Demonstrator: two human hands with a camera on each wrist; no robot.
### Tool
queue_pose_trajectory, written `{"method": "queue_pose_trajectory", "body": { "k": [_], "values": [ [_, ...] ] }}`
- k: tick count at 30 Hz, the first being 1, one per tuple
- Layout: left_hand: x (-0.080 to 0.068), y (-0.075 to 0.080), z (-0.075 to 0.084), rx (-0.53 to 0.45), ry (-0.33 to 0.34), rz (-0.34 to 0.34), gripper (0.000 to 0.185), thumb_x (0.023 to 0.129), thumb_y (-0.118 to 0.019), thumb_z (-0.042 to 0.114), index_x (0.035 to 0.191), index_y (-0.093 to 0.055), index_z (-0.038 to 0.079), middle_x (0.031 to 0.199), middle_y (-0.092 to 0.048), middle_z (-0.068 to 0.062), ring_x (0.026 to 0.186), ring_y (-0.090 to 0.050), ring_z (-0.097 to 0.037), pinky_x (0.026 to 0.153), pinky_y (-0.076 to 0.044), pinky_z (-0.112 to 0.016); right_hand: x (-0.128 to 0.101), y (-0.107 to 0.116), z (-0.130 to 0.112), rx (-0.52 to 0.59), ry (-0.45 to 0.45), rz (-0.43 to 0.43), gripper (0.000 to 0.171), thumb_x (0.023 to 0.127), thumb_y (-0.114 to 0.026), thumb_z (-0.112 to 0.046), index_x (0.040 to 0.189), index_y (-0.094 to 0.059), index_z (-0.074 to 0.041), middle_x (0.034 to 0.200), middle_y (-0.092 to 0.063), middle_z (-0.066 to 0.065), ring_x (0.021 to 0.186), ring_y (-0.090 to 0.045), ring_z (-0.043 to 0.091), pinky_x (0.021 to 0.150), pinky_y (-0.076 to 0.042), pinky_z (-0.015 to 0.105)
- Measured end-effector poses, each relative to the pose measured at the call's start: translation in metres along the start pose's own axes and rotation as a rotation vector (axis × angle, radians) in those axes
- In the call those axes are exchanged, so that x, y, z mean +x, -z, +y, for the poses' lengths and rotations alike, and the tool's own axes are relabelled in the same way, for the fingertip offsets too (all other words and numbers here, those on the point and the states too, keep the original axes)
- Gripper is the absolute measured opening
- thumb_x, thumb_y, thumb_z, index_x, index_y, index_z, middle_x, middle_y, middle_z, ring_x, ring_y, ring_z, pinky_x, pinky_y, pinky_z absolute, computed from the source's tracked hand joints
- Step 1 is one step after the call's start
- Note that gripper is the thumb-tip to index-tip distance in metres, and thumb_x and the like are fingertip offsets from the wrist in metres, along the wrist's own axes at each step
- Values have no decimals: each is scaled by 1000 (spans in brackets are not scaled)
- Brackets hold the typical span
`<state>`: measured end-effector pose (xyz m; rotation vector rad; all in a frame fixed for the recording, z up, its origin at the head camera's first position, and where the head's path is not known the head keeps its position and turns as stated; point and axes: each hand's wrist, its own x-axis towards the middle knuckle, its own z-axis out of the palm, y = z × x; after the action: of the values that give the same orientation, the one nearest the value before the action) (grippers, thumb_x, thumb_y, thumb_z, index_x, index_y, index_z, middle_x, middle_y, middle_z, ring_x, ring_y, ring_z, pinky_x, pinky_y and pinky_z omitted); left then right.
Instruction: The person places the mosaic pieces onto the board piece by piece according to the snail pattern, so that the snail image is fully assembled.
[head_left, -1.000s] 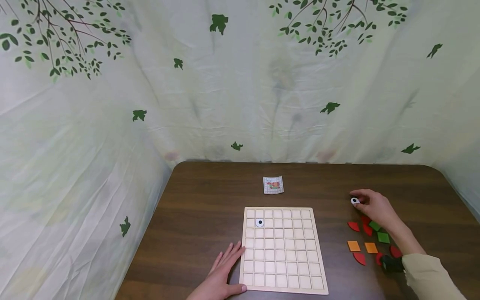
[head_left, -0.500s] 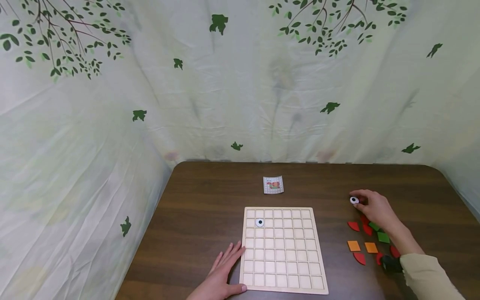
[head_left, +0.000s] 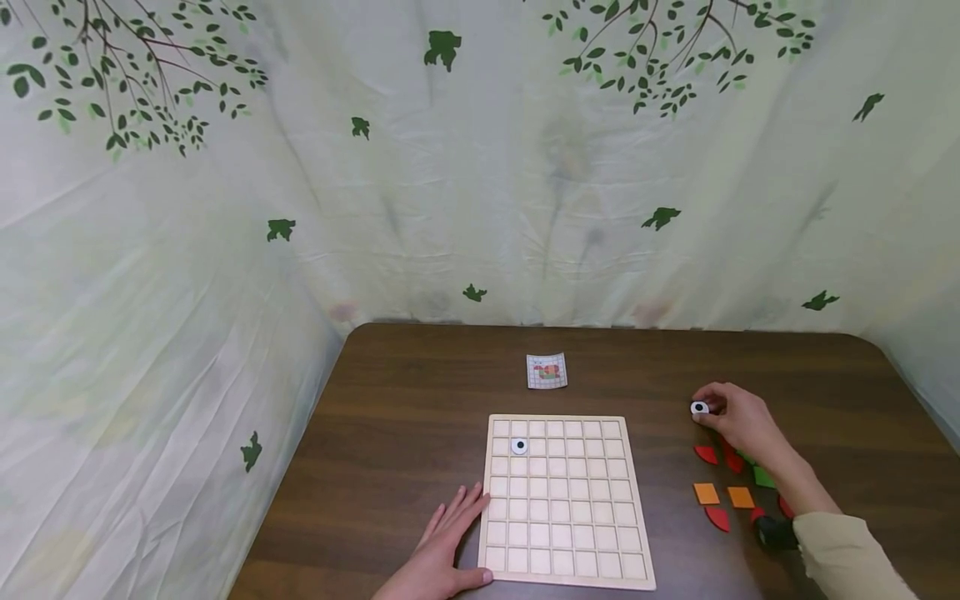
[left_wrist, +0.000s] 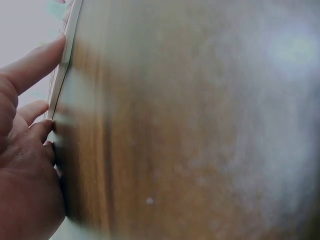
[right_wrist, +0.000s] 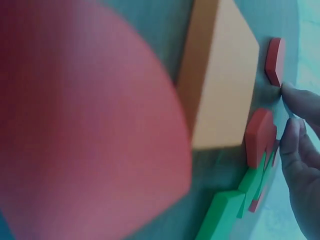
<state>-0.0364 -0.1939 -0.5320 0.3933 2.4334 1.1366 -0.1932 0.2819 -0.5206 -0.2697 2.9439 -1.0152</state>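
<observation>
My right hand [head_left: 742,421] pinches a white round eye piece [head_left: 699,407] with a black dot between thumb and fingers. It is above the table, to the right of a pale wooden grid board [head_left: 558,500]. On the board, a matching eye piece [head_left: 519,446] lies in a cell near the upper left. My left hand [head_left: 446,546] rests at the board's left edge, thumb and fingertips touching it, fingers extended. In the left wrist view the fingers [left_wrist: 42,62] meet the board's side. The right wrist view shows the thumb and fingers [right_wrist: 300,150] closed together, the held piece mostly hidden.
Below the right hand lie red quarter-round pieces [head_left: 717,519], orange squares [head_left: 706,494] and green pieces [head_left: 763,477], partly covered by the forearm. Behind the board sits a small picture card [head_left: 547,372]. A leaf-patterned curtain [head_left: 480,167] hangs behind the brown table [head_left: 397,433].
My right hand has moved slightly left and toward me with the eye piece, whose black dot now faces up more plainly. The left hand and the board stay in place.
</observation>
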Motion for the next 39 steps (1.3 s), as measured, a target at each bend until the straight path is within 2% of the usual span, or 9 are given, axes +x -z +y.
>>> {"method": "queue_pose_trajectory", "body": {
  "k": [6,11,20,29,39],
  "values": [
    [-1,0,-1,0,-10,4,89,80,-78,40,155,-32,23,163,-19,-3,149,-6,-31,111,0,-64,-1,-7,-5,13,12,3,22,86,-74,-5,107,-68,-4,91,-66,7,80,-61,24,70,-55,41],
    [-1,-1,-2,8,-32,14,89,80,-78,38,155,-32,22,163,-18,-3,149,-6,-31,111,-1,-64,0,-15,-9,56,-1,0,27,85,-76,-9,110,-66,-4,96,-68,7,83,-63,23,74,-56,43],
    [-2,-1,-2,-1,-32,12,89,80,-78,37,155,-32,20,163,-18,-3,149,-6,-32,111,0,-63,3,-27,-22,102,17,-32,24,86,-77,-16,105,-65,-10,92,-66,1,83,-63,17,69,-53,27],
    [-2,-1,-2,1,-49,19,89,80,-78,35,155,-32,21,163,-18,-2,150,-5,-31,110,-1,-62,3,-37,-44,137,69,-22,22,84,-78,-15,103,-67,-12,88,-65,-1,79,-61,16,67,-53,27],
    [-1,-1,-3,-4,-32,13,89,80,-78,37,155,-32,24,163,-17,0,150,-5,-31,111,0,-63,4,-55,-78,189,124,-34,22,84,-78,-15,105,-71,-16,89,-65,-4,77,-59,14,68,-53,28]
  ]
}}
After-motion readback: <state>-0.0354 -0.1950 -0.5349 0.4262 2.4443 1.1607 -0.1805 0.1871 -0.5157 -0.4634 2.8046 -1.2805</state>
